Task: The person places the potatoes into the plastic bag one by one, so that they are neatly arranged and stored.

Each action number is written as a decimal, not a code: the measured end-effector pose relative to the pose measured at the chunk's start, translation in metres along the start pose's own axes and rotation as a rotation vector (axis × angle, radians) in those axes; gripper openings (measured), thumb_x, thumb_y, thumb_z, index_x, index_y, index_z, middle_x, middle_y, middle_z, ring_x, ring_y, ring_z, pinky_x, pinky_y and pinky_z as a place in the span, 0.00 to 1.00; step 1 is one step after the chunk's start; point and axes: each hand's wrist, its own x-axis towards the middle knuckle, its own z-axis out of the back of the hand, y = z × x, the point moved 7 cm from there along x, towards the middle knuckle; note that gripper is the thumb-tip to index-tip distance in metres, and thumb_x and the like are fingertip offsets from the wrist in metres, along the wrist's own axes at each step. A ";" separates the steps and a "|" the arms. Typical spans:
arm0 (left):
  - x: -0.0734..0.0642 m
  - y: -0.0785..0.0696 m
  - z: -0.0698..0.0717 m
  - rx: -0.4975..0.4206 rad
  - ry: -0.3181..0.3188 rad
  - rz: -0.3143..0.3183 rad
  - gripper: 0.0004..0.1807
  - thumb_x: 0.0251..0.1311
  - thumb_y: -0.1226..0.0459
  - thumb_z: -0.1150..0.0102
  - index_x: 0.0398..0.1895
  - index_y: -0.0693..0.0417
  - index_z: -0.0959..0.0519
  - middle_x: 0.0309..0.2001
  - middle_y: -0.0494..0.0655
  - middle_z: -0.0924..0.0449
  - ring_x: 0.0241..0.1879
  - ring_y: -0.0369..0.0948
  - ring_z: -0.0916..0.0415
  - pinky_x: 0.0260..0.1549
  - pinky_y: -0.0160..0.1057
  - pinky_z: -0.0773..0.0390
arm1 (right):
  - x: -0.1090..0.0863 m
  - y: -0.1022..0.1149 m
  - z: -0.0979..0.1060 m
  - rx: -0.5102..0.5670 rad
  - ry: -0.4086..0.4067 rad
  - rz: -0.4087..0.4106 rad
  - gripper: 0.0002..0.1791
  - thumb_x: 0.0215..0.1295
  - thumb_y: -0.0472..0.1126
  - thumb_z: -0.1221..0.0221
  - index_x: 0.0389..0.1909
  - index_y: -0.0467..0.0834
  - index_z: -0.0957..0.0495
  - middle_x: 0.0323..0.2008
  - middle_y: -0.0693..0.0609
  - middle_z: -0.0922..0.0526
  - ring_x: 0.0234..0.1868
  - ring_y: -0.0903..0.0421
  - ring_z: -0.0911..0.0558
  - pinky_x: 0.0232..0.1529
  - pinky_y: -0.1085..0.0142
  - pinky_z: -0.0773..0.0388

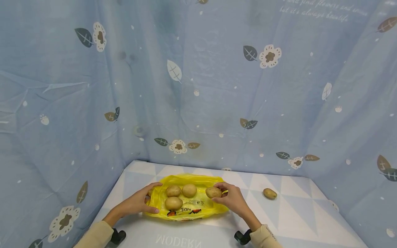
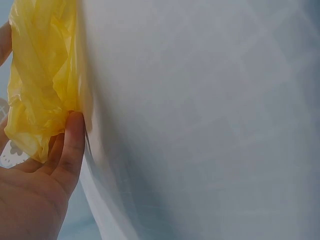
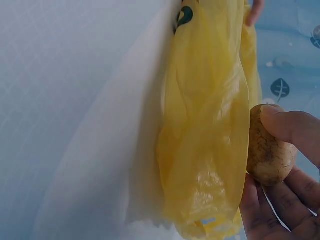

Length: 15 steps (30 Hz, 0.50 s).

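Observation:
A yellow plastic bag (image 1: pixel 198 203) lies spread on the table with several potatoes on it; one of them, a round potato (image 1: pixel 173 204), sits near the printed lettering. My left hand (image 1: pixel 138 201) grips the bag's left end, its thumb at the near side and its fingers at the far side. In the left wrist view the crumpled yellow plastic (image 2: pixel 42 75) sits between the fingers. Over the bag's right end, my right hand (image 1: pixel 231 198) pinches a potato (image 3: pixel 270 147) between thumb and fingers. Another brown potato at the left end is partly hidden by the left hand.
A single potato (image 1: pixel 270 193) lies on the table to the right of the bag. The table cover (image 1: pixel 288 213) has pale blue and white triangles. A blue patterned curtain (image 1: pixel 211 103) hangs behind the table and along both sides.

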 end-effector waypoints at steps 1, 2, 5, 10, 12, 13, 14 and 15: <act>0.000 0.000 0.000 -0.004 0.001 -0.002 0.53 0.52 0.58 0.19 0.79 0.46 0.41 0.72 0.61 0.37 0.55 0.52 0.27 0.52 0.51 0.22 | 0.000 0.001 -0.002 0.005 0.005 0.004 0.24 0.53 0.45 0.21 0.51 0.49 0.16 0.46 0.54 0.14 0.41 0.57 0.18 0.40 0.69 0.17; 0.000 0.000 0.000 -0.007 0.003 -0.002 0.53 0.52 0.58 0.19 0.79 0.46 0.41 0.71 0.61 0.37 0.54 0.51 0.26 0.51 0.50 0.22 | 0.000 0.003 -0.004 0.008 0.009 0.013 0.24 0.53 0.45 0.21 0.51 0.48 0.16 0.46 0.54 0.14 0.41 0.56 0.18 0.40 0.69 0.17; 0.000 0.000 0.000 -0.014 0.003 -0.004 0.53 0.51 0.58 0.19 0.79 0.46 0.41 0.70 0.60 0.35 0.53 0.51 0.25 0.50 0.50 0.21 | 0.001 0.006 -0.011 0.025 0.024 0.027 0.23 0.53 0.44 0.21 0.50 0.47 0.16 0.45 0.53 0.14 0.41 0.56 0.18 0.40 0.69 0.17; 0.000 0.000 -0.001 -0.014 0.000 0.002 0.53 0.51 0.58 0.19 0.79 0.46 0.41 0.70 0.60 0.35 0.53 0.51 0.25 0.51 0.51 0.22 | 0.003 0.011 -0.022 0.054 0.044 0.045 0.24 0.53 0.44 0.21 0.50 0.46 0.15 0.45 0.53 0.15 0.42 0.55 0.18 0.41 0.69 0.17; 0.000 0.000 -0.001 -0.012 -0.002 0.002 0.53 0.52 0.58 0.19 0.79 0.46 0.41 0.71 0.61 0.36 0.54 0.51 0.26 0.52 0.51 0.22 | 0.004 0.013 -0.027 0.050 0.049 0.056 0.24 0.53 0.44 0.21 0.51 0.46 0.15 0.44 0.53 0.15 0.42 0.55 0.18 0.41 0.69 0.17; -0.001 -0.001 -0.001 -0.011 -0.003 0.002 0.53 0.52 0.58 0.19 0.79 0.46 0.41 0.72 0.61 0.37 0.55 0.51 0.26 0.52 0.51 0.22 | 0.004 0.014 -0.029 0.046 0.052 0.061 0.24 0.53 0.44 0.21 0.51 0.46 0.15 0.44 0.54 0.15 0.42 0.56 0.18 0.40 0.69 0.17; -0.001 -0.001 -0.001 -0.009 -0.003 0.001 0.53 0.52 0.58 0.19 0.79 0.46 0.41 0.73 0.61 0.38 0.56 0.51 0.27 0.53 0.51 0.22 | 0.005 0.015 -0.032 0.043 0.055 0.070 0.24 0.53 0.44 0.21 0.51 0.46 0.15 0.44 0.54 0.15 0.42 0.56 0.18 0.40 0.69 0.17; -0.001 -0.002 0.000 -0.007 -0.005 0.002 0.53 0.52 0.58 0.19 0.79 0.46 0.41 0.73 0.61 0.39 0.56 0.51 0.27 0.53 0.51 0.22 | 0.005 0.016 -0.034 0.043 0.057 0.075 0.24 0.53 0.43 0.21 0.51 0.46 0.15 0.44 0.54 0.15 0.41 0.56 0.18 0.40 0.69 0.17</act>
